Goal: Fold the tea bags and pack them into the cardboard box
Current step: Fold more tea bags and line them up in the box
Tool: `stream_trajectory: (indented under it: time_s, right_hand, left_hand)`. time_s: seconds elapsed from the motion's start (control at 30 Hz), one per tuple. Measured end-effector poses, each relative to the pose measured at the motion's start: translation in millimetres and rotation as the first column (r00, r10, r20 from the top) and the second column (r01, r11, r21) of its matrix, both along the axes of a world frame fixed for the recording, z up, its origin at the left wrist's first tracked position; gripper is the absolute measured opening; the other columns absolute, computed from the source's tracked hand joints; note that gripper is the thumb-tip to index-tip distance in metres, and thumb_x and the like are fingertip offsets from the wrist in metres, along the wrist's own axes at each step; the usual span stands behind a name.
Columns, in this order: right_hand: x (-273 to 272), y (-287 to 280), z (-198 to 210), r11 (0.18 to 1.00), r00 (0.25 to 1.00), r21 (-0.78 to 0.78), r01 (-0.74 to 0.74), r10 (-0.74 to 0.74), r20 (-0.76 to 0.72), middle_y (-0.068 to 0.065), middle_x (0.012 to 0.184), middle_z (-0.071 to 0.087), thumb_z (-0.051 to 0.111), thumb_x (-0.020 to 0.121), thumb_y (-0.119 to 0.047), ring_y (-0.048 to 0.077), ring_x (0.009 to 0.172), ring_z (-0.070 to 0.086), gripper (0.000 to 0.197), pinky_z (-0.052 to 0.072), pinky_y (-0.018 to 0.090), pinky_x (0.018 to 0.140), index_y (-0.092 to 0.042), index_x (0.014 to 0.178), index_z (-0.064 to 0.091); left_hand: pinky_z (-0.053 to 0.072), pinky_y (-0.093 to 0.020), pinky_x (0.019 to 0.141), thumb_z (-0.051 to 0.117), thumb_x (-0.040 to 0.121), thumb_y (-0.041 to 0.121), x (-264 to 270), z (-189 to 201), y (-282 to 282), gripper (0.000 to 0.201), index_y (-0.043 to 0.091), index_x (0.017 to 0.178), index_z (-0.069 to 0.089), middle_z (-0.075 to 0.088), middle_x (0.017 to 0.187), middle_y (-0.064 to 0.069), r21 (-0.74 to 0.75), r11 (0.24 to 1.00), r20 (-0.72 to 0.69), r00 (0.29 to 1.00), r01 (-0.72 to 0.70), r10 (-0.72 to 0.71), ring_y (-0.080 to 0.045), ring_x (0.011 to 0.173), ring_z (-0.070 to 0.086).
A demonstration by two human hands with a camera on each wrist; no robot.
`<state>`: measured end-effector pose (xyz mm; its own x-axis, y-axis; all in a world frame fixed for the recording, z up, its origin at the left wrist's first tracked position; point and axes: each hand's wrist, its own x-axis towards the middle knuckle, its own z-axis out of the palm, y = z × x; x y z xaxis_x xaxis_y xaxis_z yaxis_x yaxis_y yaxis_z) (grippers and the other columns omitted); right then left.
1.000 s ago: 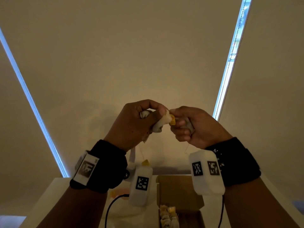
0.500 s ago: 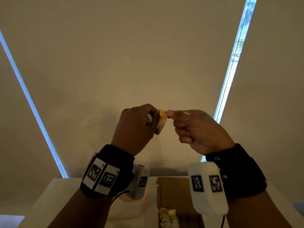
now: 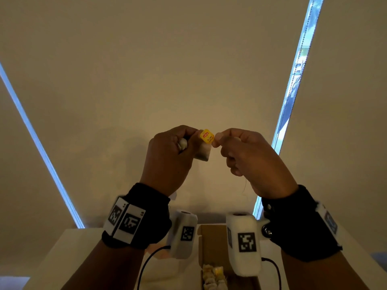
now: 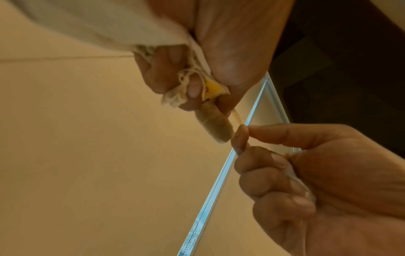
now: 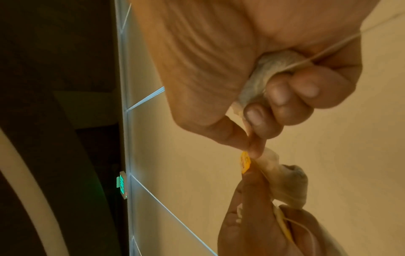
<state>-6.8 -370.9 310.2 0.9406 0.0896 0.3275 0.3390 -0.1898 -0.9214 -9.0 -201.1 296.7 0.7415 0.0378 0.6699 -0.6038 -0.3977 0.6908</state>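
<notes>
Both hands are raised in front of a beige blind. My left hand grips a pale tea bag with a yellow tag standing at its top; more crumpled bag paper is bunched in its fingers. My right hand pinches with thumb and forefinger right at the tag, and its other fingers curl round a second tea bag. A thin string hangs below that hand. The cardboard box stands open below the wrists with several folded tea bags inside.
The box rests on a white table at the bottom of the head view. Black cables run from the wrist cameras down over the table. Bright window strips flank the blind.
Both hands have risen a little. The tea bag now hangs from my left hand, its yellow tag turned to face the head camera. My right fingers have shifted to pinch at the tag.
</notes>
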Motion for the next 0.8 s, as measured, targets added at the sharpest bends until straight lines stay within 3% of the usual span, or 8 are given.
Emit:
stream_trajectory:
  time_s: [0.1,0.2,0.3,0.43,0.6,0.8]
  right_hand:
    - [6,0,-2,0.995,0.991,-0.033,0.092,-0.088,0.098,-0.018,0.056,0.053,0.060,0.093,-0.053,0.003,0.059,0.045,0.032,0.037,0.034,0.070,-0.024,0.084,0.069]
    - [10,-2,-3,0.995,0.987,-0.003,0.095,-0.094,0.127,-0.025,0.062,0.056,0.062,0.084,-0.067,0.000,0.066,0.047,0.040,0.037,0.037,0.076,-0.029,0.092,0.071]
    - [7,-4,0,0.999,0.987,-0.018,0.047,-0.044,0.155,-0.026,0.063,0.059,0.068,0.089,-0.053,-0.001,0.061,0.053,0.021,0.038,0.030,0.071,-0.033,0.093,0.074]
    - [8,-3,-2,0.998,0.984,-0.045,0.039,-0.030,0.175,-0.020,0.053,0.055,0.074,0.086,-0.045,0.001,0.051,0.050,0.015,0.036,0.026,0.065,-0.030,0.090,0.075]
    - [14,-2,-6,0.998,0.986,-0.014,0.059,-0.056,0.155,-0.019,0.052,0.055,0.075,0.089,-0.035,0.002,0.050,0.048,0.010,0.037,0.027,0.062,-0.026,0.086,0.074]
    - [11,0,-4,0.995,0.996,0.078,-0.057,0.051,0.072,-0.006,0.056,0.049,0.073,0.091,-0.028,0.011,0.050,0.039,0.008,0.033,0.028,0.050,-0.020,0.092,0.073]
  left_hand:
    - [0.038,-0.008,0.054,0.064,0.099,0.031,-1,1,-1,0.024,0.017,0.084,0.076,0.066,0.058,0.020,-0.025,0.999,0.022,0.999,-0.023,0.023,-0.001,0.050,0.057]
    - [0.038,-0.007,0.053,0.063,0.100,0.030,-1,2,-1,0.023,0.017,0.087,0.077,0.069,0.060,0.017,-0.053,0.998,0.033,0.999,-0.019,0.020,0.003,0.048,0.056]
    - [0.040,-0.007,0.053,0.063,0.101,0.026,-1,3,-1,0.021,0.015,0.089,0.077,0.075,0.069,0.005,-0.088,0.996,0.044,0.999,0.016,-0.012,0.003,0.050,0.059]
    - [0.041,-0.008,0.054,0.062,0.101,0.024,-4,3,-5,0.021,0.016,0.089,0.077,0.075,0.068,0.006,-0.095,0.995,0.043,0.998,0.040,-0.036,0.002,0.051,0.061]
    - [0.044,-0.023,0.044,0.060,0.102,0.030,-4,2,-4,0.023,0.028,0.085,0.075,0.060,0.050,0.011,-0.131,0.990,-0.041,0.998,0.045,-0.051,-0.007,0.041,0.048]
    - [0.044,-0.030,0.043,0.066,0.099,0.027,-7,6,-1,0.015,0.018,0.096,0.078,0.078,0.076,0.000,-0.151,0.981,-0.059,0.989,0.125,-0.135,-0.015,0.046,0.048]
